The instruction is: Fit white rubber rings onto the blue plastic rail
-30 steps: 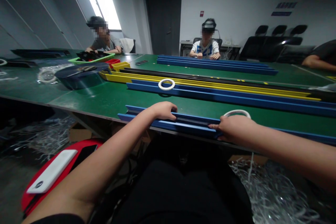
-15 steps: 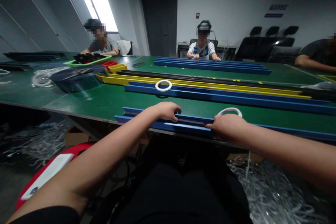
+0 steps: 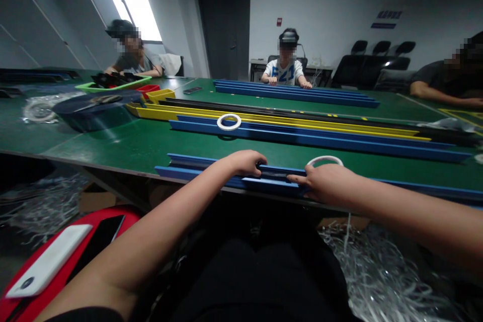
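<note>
A long blue channel [image 3: 181, 173] lies along the near edge of the green table [image 3: 113, 148]. My left hand [image 3: 249, 162] is at the channel's inside, its thumb and fingers curled together; whatever lies between them is too small to make out. To its right, my right hand [image 3: 320, 181] rests on the same channel with the index finger stretched left along it. Its other fingers are folded down, and a white tape roll [image 3: 325, 159] stands partly hidden behind that hand.
Beyond lie another blue channel [image 3: 339, 147] bearing a white ring roll [image 3: 229, 122], yellow channels [image 3: 302, 122] and a big dark roll [image 3: 94, 113]. Three people sit around the table. A red stool [image 3: 109, 216] with phones is at lower left.
The whole view has shifted slightly, bringing more of the stool and a dark phone into sight. My right index finger now reaches out more plainly; my left hand stays at the channel.
</note>
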{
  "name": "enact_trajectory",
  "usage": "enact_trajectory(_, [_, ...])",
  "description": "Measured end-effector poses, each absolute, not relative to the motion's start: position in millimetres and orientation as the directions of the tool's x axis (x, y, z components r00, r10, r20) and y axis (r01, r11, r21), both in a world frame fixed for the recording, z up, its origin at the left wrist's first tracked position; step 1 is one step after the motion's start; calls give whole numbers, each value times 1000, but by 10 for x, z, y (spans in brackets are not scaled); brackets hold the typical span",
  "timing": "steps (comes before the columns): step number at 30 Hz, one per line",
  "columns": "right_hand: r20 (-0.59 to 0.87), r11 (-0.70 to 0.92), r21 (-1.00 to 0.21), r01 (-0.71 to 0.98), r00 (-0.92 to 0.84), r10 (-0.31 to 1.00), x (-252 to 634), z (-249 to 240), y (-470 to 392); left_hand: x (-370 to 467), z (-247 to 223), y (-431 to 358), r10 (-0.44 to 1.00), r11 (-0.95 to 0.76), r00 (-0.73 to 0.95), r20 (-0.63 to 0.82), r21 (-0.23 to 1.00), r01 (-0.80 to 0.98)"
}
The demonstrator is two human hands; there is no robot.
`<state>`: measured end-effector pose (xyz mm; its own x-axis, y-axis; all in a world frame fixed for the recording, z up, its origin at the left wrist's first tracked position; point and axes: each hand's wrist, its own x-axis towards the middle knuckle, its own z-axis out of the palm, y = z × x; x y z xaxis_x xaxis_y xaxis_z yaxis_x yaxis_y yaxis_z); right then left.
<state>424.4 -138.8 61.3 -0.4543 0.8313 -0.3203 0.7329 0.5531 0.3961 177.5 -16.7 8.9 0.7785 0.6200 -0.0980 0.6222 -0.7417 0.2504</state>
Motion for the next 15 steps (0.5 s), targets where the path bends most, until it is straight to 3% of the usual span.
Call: enact_trajectory(15, [-216,624,365,691,-589,779,4449,674,-1498,1784,133,-198,634,-727,765,-117,247,641])
